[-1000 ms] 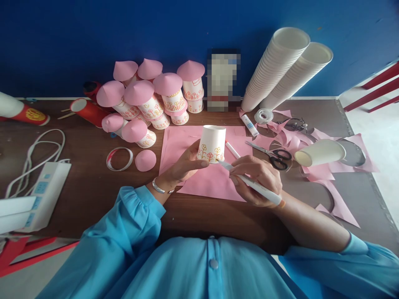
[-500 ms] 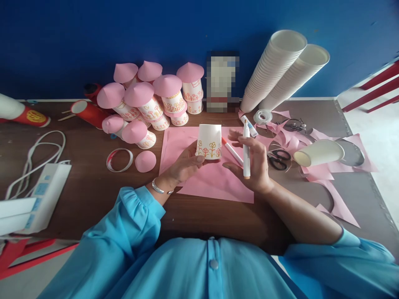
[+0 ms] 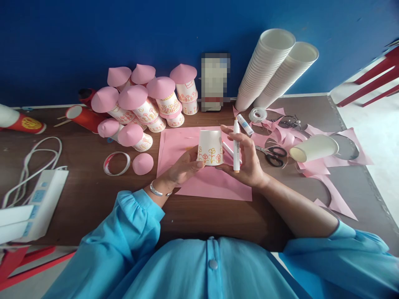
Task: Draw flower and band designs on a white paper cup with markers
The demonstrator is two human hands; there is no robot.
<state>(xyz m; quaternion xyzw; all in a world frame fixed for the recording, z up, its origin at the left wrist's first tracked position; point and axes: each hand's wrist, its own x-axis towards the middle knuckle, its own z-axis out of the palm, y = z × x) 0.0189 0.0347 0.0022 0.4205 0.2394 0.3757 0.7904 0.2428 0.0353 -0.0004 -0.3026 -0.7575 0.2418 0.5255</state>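
- The left hand [image 3: 186,167] holds a small paper cup [image 3: 211,146] upside down just above the pink sheet [image 3: 202,185]. Its fingers [image 3: 195,164] are clamped on the cup's left side, near the wide lower rim.
- The cup is white, with a row of red and yellow flowers drawn around the band by the rim. It sits between the two hands, over the middle of the sheet.
- The right hand [image 3: 247,162] grips a white marker [image 3: 236,145], fingers wrapped tight round the barrel. The marker stands upright just beside the cup's right side.
- The right thumb and forefinger reach to the cup's edge; I cannot tell whether they touch it.
- A silver bracelet [image 3: 156,189] sits on the left wrist, and both arms wear blue sleeves.
- A second pen [image 3: 228,148] lies on the sheet behind the right hand, partly hidden.
- To the right lie black-handled scissors [image 3: 273,151], a plain cup on its side [image 3: 313,148] and pink paper scraps [image 3: 324,168].
- Two long stacks of white cups [image 3: 274,68] lean against the blue wall, with a roll of clear tape [image 3: 257,114] and a small tube [image 3: 245,124] below them.
- Behind the sheet on the left is a cluster of decorated cups with pink cone tops [image 3: 146,99].
- A loose pink cone [image 3: 142,163] and a tape ring [image 3: 116,163] lie on the brown surface [image 3: 84,187].
- A white power strip [image 3: 40,199] sits at the far left.
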